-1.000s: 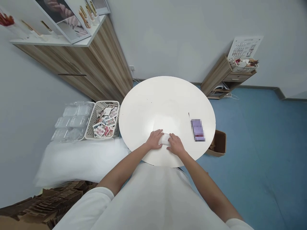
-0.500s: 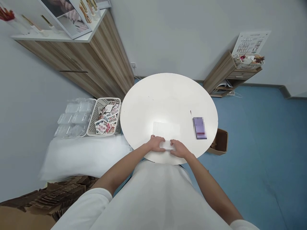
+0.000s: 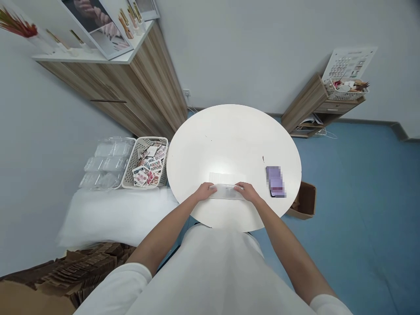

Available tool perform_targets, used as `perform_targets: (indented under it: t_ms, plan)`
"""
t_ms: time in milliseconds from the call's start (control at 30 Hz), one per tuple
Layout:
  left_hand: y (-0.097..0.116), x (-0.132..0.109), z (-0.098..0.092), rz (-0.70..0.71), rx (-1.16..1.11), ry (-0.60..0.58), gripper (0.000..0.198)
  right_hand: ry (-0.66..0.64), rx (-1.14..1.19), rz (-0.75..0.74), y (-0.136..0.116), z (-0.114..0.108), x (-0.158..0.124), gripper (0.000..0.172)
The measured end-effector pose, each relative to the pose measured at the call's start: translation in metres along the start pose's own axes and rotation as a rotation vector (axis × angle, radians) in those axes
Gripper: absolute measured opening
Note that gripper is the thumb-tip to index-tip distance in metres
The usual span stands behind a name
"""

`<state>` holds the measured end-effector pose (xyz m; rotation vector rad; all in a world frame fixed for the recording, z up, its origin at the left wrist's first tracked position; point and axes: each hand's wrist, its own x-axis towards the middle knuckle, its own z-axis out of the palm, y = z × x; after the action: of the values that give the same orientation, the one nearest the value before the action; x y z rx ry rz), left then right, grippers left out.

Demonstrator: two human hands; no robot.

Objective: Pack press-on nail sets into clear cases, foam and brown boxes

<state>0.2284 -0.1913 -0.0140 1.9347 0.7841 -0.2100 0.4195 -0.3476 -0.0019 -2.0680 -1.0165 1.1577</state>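
At the near side of the round white table (image 3: 234,140) lies a thin, translucent whitish sheet (image 3: 226,191), partly folded or rolled over. My left hand (image 3: 204,191) closes on its left end, thumb on top. The right end is gripped in the same way by my right hand (image 3: 246,191). Just beyond, a faint flat part of the sheet or another pale sheet (image 3: 226,177) rests on the tabletop; I cannot tell which.
On the table's right lies a blurred purple item (image 3: 275,181). A cardboard box (image 3: 303,201) stands on the floor there. To the left are a white basket (image 3: 126,177) of patterned cards, clear plastic boxes (image 3: 106,162), a stack of white sheets (image 3: 114,214) and brown cardboard (image 3: 75,275).
My hands have moved apart and slightly away from my body, from a small bundle between them to the two ends of a wider strip. The camera view has shifted slightly.
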Motion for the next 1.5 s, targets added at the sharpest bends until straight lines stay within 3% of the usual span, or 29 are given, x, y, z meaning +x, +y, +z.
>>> perform_targets:
  t_ms: [100,433,533,633,767,933,1067,1133,1233,1367,1500]
  plan:
    - [-0.008,0.003,0.005,-0.079,0.042,0.090,0.028,0.015,0.042,0.034,0.006,0.002,0.008,0.030]
    - [-0.008,-0.001,0.013,-0.198,0.150,0.209,0.014,0.237,0.004,0.154,0.016,0.011,0.015,0.024]
    - [-0.002,-0.008,0.019,-0.147,0.242,0.388,0.030,0.363,0.010,0.134,0.021,0.013,0.007,0.034]
    - [0.009,-0.018,0.033,0.029,0.395,0.516,0.045,0.472,0.120,0.179,0.029,0.017,-0.010,0.052]
    - [0.026,-0.026,0.060,0.238,0.542,0.334,0.047,0.376,0.383,0.306,0.037,0.027,-0.031,0.066]
    - [0.035,-0.024,0.084,0.160,0.625,0.243,0.054,0.303,0.527,0.362,0.034,0.025,-0.027,0.069]
    - [0.035,-0.026,0.088,0.136,0.630,0.210,0.057,0.187,0.548,0.291,0.029,0.020,-0.019,0.052]
    - [0.036,-0.030,0.090,0.138,0.624,0.193,0.059,0.214,0.496,0.241,0.026,0.022,-0.021,0.047]
    - [0.036,-0.039,0.096,0.161,0.623,0.143,0.064,0.285,0.478,0.176,0.027,0.029,-0.031,0.054]
    - [0.037,-0.045,0.099,0.203,0.625,0.079,0.067,0.344,0.584,0.261,0.035,0.039,-0.044,0.063]
    - [0.038,-0.040,0.093,0.249,0.598,0.038,0.066,0.332,0.570,0.300,0.037,0.043,-0.045,0.039]
